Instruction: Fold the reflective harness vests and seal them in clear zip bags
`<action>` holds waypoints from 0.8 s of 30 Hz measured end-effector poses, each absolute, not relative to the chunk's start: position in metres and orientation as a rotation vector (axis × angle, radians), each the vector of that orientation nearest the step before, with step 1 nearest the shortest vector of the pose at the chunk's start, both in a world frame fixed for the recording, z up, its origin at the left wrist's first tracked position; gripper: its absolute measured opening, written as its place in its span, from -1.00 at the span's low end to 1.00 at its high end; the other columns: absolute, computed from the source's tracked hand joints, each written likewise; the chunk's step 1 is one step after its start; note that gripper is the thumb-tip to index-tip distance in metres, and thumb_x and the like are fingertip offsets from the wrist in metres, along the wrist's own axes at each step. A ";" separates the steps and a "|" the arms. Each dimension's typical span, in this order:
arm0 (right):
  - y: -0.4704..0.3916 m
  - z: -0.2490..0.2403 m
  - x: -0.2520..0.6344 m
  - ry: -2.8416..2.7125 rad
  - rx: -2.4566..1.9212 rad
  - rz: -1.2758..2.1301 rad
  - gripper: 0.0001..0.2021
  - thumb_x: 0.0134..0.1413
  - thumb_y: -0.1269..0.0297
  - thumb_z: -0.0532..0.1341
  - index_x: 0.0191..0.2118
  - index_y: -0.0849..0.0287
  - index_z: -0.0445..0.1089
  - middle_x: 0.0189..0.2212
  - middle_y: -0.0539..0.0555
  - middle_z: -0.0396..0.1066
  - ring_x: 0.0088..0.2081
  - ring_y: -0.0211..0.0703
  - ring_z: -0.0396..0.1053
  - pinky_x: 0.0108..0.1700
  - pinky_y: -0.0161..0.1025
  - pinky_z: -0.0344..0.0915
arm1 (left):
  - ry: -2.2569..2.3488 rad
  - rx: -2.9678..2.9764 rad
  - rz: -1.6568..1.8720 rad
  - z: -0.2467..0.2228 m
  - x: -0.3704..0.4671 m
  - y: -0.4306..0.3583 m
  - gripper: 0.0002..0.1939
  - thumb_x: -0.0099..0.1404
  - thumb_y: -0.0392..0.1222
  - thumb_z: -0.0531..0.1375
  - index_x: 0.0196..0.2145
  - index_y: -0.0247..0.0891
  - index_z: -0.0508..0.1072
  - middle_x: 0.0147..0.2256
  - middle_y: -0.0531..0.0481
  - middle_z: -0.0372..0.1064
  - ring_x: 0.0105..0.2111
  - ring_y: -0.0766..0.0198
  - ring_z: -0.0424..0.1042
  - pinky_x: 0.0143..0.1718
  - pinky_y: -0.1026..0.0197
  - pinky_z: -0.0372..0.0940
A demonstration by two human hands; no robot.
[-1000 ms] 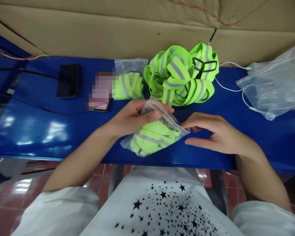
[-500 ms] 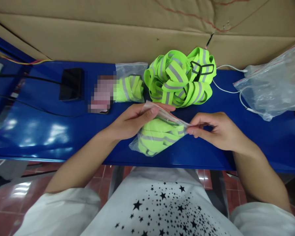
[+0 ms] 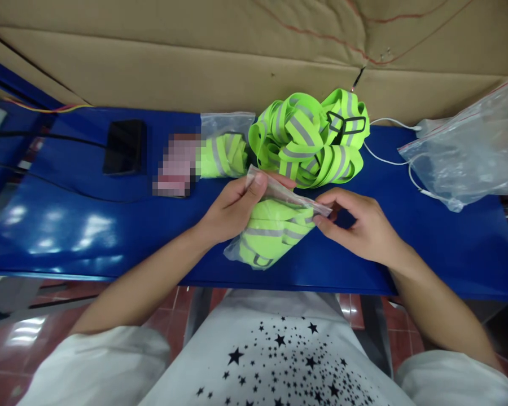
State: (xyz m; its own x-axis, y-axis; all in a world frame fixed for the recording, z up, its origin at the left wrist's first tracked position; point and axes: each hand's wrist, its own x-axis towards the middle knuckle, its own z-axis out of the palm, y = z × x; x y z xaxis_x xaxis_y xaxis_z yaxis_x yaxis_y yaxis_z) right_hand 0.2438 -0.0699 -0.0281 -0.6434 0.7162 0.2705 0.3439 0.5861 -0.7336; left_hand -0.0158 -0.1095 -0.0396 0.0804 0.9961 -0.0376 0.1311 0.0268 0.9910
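The left hand (image 3: 232, 208) grasps the bag (image 3: 275, 217) by its upper left corner, thumb in front, its other fingers mostly hidden behind the plastic. The right hand (image 3: 359, 225) has thumb and forefinger at the upper right corner; whether they pinch it I cannot tell, and its remaining fingers are tucked from sight. The bag is over the table (image 3: 88, 248), near its front edge, its plastic blurring the strap (image 3: 265, 232) inside. Pixelation masks the phone (image 3: 175, 163) and the left side of a second bag (image 3: 228, 121). Clear plastic (image 3: 469, 158) runs off the right edge
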 end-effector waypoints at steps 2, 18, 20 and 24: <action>-0.072 -0.031 0.240 -2.239 -0.820 0.894 -0.97 0.29 0.33 0.26 -0.19 0.14 0.44 -0.35 -0.01 0.52 -0.38 -0.30 0.41 -0.29 -0.33 0.35 | 1.234 1.316 1.046 -0.038 -0.014 -0.112 -0.47 0.48 0.30 0.10 -0.09 -0.16 0.65 -0.16 -0.03 0.63 -0.08 0.15 0.58 0.07 0.18 0.45; -0.070 -0.030 0.247 -2.175 -0.910 0.999 -0.88 0.33 0.20 0.32 -0.15 0.09 0.58 -0.32 0.00 0.61 -0.35 -0.27 0.54 -0.26 -0.31 0.44 | 1.179 1.219 1.080 -0.036 -0.016 -0.112 -0.56 0.50 0.21 0.15 0.00 -0.13 0.63 -0.11 -0.01 0.65 -0.09 0.16 0.62 -0.02 0.22 0.48; -0.069 -0.031 0.248 -2.075 -0.980 1.150 -0.86 0.27 0.15 0.37 -0.17 0.09 0.60 -0.38 -0.03 0.59 -0.40 -0.28 0.52 -0.28 -0.30 0.45 | 1.173 1.199 1.077 -0.039 -0.016 -0.111 -0.56 0.49 0.20 0.16 0.00 -0.14 0.63 -0.15 -0.01 0.66 -0.12 0.15 0.63 -0.04 0.20 0.50; -0.068 -0.032 0.248 -1.952 -1.096 1.362 -0.82 0.19 0.10 0.42 -0.24 0.10 0.58 -0.42 -0.04 0.57 -0.43 -0.29 0.49 -0.36 -0.33 0.41 | 1.152 1.143 1.110 -0.045 -0.015 -0.108 -0.52 0.46 0.25 0.17 -0.02 -0.19 0.63 -0.17 -0.06 0.66 -0.15 0.11 0.64 -0.06 0.14 0.52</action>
State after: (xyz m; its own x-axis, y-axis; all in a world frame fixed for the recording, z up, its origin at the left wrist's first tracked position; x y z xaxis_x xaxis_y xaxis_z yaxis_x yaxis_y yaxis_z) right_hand 0.2484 -0.0676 -0.0321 -0.5406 0.8406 -0.0348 0.3230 0.1692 -0.9312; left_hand -0.0152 -0.1084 -0.0453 0.0836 0.9928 -0.0860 -0.0492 0.0903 0.9947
